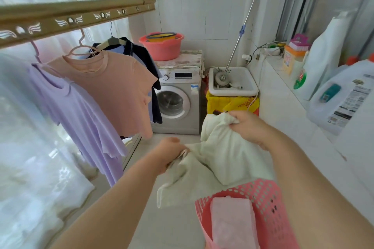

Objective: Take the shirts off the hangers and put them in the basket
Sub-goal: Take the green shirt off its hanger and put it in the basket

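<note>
A pale green shirt (226,153) hangs between my hands above the pink perforated basket (267,204), which holds a folded pink cloth (232,222). My right hand (249,125) grips the shirt's upper part. My left hand (168,151) pinches its other side together with what looks like a pale hanger. On the gold rail (77,14) at the left hang a lilac shirt (77,111), a peach shirt (117,85) on a pink hanger (81,46), and a dark navy shirt (145,60) behind them.
A washing machine (178,101) with a red basin (162,45) on top stands ahead. Beside it are a white sink (232,83) with a mop and a yellow crate (222,103). Detergent bottles (340,93) line the right ledge. White curtains fill the left.
</note>
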The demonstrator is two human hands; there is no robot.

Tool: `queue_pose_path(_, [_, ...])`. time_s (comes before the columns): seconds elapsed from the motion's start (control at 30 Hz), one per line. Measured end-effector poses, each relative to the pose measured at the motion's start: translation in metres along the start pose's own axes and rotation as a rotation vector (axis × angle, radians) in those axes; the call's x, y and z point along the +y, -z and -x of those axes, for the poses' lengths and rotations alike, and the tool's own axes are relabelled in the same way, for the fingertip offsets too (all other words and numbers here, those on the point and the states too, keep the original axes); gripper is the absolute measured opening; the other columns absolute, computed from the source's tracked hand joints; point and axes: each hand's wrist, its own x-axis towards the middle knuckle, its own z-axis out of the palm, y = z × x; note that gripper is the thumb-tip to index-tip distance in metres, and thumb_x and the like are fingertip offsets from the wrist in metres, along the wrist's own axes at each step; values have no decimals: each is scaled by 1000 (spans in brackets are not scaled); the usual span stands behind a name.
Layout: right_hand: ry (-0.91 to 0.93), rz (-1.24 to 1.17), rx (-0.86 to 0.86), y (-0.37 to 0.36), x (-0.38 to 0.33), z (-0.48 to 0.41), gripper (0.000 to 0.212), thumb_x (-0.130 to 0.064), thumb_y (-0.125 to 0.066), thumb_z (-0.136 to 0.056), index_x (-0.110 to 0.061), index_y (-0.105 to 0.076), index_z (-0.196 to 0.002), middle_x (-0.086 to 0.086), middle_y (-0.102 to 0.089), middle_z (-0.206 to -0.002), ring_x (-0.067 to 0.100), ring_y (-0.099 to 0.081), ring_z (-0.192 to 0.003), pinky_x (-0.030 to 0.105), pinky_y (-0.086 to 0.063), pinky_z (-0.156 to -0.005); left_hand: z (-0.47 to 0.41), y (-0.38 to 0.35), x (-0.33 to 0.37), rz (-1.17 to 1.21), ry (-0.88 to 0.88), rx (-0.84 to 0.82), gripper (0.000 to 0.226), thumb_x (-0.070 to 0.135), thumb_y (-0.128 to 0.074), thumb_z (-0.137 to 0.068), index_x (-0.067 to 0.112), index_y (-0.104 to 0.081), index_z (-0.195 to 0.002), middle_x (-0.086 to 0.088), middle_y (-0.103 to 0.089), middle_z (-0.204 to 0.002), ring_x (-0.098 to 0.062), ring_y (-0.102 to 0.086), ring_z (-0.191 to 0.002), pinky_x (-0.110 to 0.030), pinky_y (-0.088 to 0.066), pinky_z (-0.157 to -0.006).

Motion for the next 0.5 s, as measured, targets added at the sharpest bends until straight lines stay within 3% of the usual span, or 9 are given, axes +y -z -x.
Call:
queue_pose_path(0.07, [20, -99, -118, -24, 0, 3, 20, -13, -53, -94, -16, -68, -106, 6, -69, -107, 24, -62, -104, 37, -47, -91, 12, -23, 25, 177, -54, 30, 49, 8, -64, -85, 14, -46, -130, -11, -59, -111, -25, -64, -89, -36, -57, -73])
queue_pose_path(0.13, [4, -347, -166, -39, 3, 6, 22, -14, -60, -91, -19, -68, -110, 5, -71, -107, 23, -65, -104, 38, -50, -92, 23, -37, 43, 311, -65, -21, 38, 8, -63, -87, 13, -50, -122, -14, -62, -105, -26, -65, -87, -36, -59, -67])
queue_pose_path(0.2, [-33, -644, -127, -37, 10, 7, 25, -14, -59, -91, -19, -66, -114, 9, -69, -113, 25, -64, -104, 40, -50, -90, 34, -40, 54, 471, -108, -125, 28, 3, -54, -93, 4, -53, -121, -18, -62, -108, -27, -65, -87, -37, -61, -66])
queue_pose_path(0.27, [-65, -930, -120, -28, 19, 7, 30, -16, -57, -91, -16, -63, -121, 14, -66, -118, 28, -62, -103, 41, -50, -87, 43, -35, 60, 577, -157, -292, 33, -8, -42, -95, 0, -51, -126, -23, -58, -122, -32, -65, -98, -41, -61, -75])
queue_pose_path(0.37, [-60, -1140, -143, -14, 24, 8, 42, -30, -59, -83, -16, -62, -122, 14, -66, -111, 27, -62, -96, 36, -52, -77, 53, -29, 67, 318, -295, -500, 56, -24, -37, -88, 6, -50, -134, -20, -57, -131, -34, -59, -118, -41, -56, -89])
queue_pose_path(0.43, [-10, -1117, -139, -4, 21, 9, 24, -24, -56, -90, -21, -67, -112, 9, -69, -102, 23, -64, -88, 34, -52, -74, 57, -31, 76, 33, -420, -424, 61, -25, -40, -84, 11, -54, -132, -16, -63, -124, -28, -62, -114, -37, -56, -90])
queue_pose_path(0.5, [28, -1090, -142, 2, 19, 8, 21, -15, -52, -94, -24, -69, -104, 6, -71, -97, 20, -66, -83, 33, -51, -74, 60, -36, 86, -228, -558, -195, 51, -19, -50, -83, 13, -63, -121, -13, -70, -110, -24, -68, -101, -32, -58, -85])
